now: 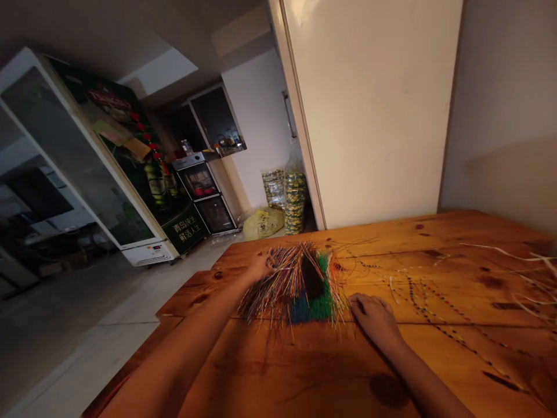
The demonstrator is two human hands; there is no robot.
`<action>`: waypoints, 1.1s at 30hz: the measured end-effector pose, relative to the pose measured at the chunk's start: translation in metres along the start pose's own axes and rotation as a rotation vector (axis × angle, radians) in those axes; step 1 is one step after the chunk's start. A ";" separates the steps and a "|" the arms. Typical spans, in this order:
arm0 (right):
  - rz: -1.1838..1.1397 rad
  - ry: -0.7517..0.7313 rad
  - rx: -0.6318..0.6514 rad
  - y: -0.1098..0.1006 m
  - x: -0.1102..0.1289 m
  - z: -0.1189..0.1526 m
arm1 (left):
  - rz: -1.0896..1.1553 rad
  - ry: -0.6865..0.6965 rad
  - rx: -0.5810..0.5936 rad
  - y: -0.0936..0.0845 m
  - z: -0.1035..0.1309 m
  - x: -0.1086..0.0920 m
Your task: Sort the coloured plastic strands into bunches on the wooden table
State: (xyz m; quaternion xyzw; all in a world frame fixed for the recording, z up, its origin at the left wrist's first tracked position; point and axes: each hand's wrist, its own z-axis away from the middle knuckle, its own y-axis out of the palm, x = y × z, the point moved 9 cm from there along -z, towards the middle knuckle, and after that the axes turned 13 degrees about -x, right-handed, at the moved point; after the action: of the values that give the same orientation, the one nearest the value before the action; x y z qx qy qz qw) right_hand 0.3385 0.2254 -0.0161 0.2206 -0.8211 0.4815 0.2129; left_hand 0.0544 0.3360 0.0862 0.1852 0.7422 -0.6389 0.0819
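A thick, loose bundle of thin multicoloured strands [278, 278] is fanned out on the wooden table [261, 371]. Blue and green fringed pieces [321, 305] and a dark brown patch [312, 277] show among the strands. At the bundle's upper left edge, my left hand [260, 267] has its fingers bent around some strands. My right hand [373, 313] lies low on the tabletop, just right of the bundle's orange and pale ends. Its fingers point left, stretched out loosely, and nothing shows in them.
Beaded strings [429, 313] trail across the table's right side, with pale loose strips [537, 296] at the edge. A white panel [374, 110] stands behind the table. Beyond the left side are a green drinks fridge [130, 157], a small cabinet [209, 194] and a yellow bag [263, 223].
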 end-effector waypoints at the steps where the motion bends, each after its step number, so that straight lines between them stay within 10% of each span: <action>1: -0.001 0.006 -0.001 0.000 0.000 0.000 | -0.016 0.001 0.000 -0.001 0.001 0.000; 25: -0.022 0.048 -0.046 -0.001 -0.003 -0.001 | -0.286 0.269 0.138 -0.007 0.012 -0.037; 33: -0.022 0.070 -0.034 -0.002 -0.003 0.001 | -0.341 0.277 0.025 -0.022 0.008 -0.039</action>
State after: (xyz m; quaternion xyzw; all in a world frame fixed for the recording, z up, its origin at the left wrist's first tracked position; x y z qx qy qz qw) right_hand 0.3422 0.2243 -0.0163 0.2089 -0.8187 0.4726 0.2503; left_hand 0.0810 0.3190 0.1188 0.1440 0.7590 -0.6210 -0.1326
